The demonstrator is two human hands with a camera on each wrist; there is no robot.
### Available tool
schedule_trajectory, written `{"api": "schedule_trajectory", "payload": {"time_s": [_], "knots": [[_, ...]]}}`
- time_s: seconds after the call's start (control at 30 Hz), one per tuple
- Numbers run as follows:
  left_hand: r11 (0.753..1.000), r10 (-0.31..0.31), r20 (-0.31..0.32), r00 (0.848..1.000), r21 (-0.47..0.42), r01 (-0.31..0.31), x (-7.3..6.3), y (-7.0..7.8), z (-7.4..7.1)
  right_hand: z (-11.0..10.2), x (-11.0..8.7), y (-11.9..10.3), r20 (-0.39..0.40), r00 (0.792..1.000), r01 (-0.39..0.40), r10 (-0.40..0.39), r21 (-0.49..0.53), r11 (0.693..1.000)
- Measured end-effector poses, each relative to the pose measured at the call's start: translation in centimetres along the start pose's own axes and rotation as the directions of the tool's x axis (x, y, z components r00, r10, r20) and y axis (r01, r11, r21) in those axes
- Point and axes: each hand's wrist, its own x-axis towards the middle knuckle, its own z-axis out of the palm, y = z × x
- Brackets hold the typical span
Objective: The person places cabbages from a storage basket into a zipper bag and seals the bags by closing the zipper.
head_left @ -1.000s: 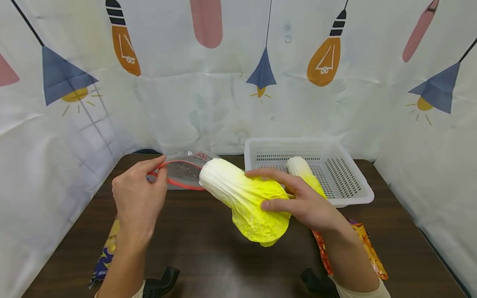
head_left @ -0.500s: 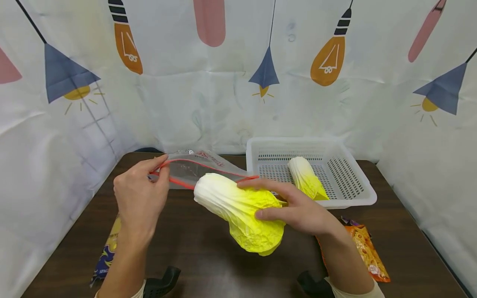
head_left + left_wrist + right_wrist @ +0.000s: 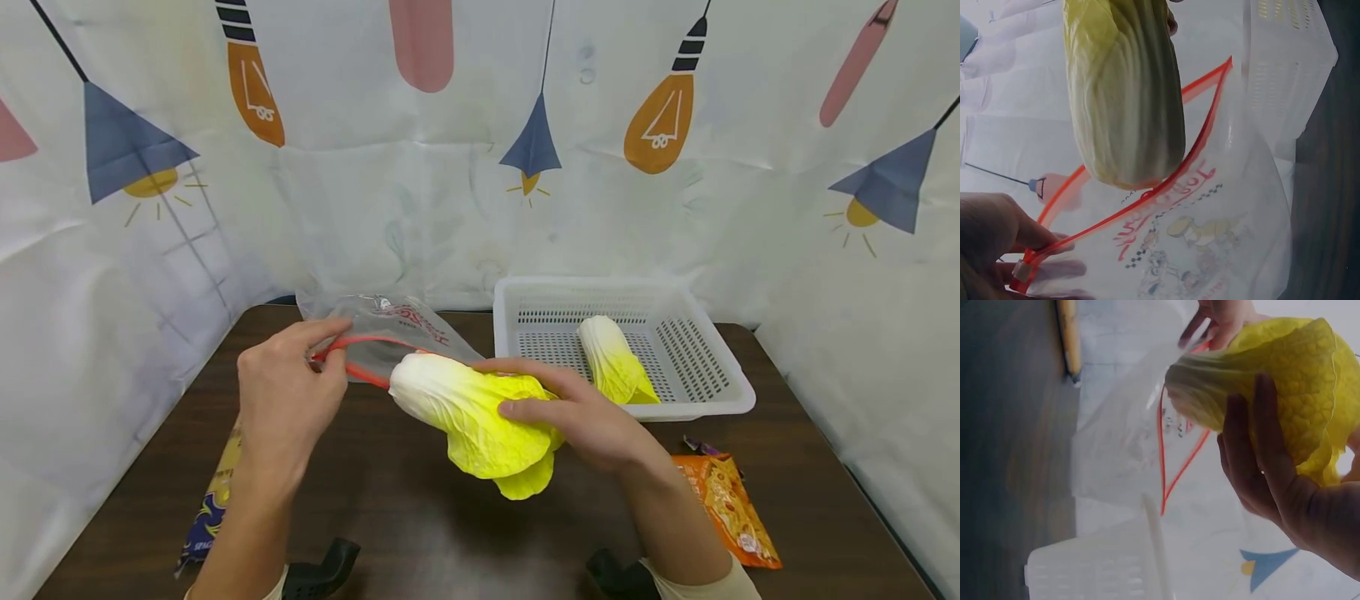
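Pinches a clear bag (image 3: 378,315) by its red zip edge (image 3: 1107,217) with the left hand (image 3: 291,387), thumb and fingertips close together at the corner, beside the slider (image 3: 1021,270). Grips the yellow, leafy end of a large cabbage (image 3: 480,417) with the right hand (image 3: 581,408), thumb on the near side and fingers over the far side. Holds the large cabbage between both hands, above the desk (image 3: 405,508), tilted, white end towards the left hand and right at the parted mouth of the bag. Cannot tell the depth, if any, inside the bag. Appears to be at the step of lining up with the opening. Seems to call next for spreading the mouth from the left corner and easing in white end first, minding a seemingly snug fit and a loose edge liable to fold under. Has, beyond the right hand, a white basket (image 3: 731,398) with a smaller cabbage (image 3: 617,362) inside. Shows an orange packet (image 3: 731,508) on the desk beside the right forearm (image 3: 671,517), and a blue-and-yellow packet (image 3: 213,508) partly hidden by the left forearm (image 3: 253,517).
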Motion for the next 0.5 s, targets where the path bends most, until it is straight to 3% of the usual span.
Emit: {"api": "schedule_trajectory", "payload": {"time_s": [0.27,0.5], "knots": [[1.000,-0.015,0.080,0.997,-0.011,0.016,-0.2,0.2,-0.2,0.4,0.7,0.6,-0.099,0.994,-0.030,0.038,0.076,0.997],[0.999,-0.048,0.190,0.981,0.015,0.046,-0.3,0.4,-0.4,1.2,1.4,1.1,-0.198,0.977,-0.061,0.079,0.095,0.994]]}}
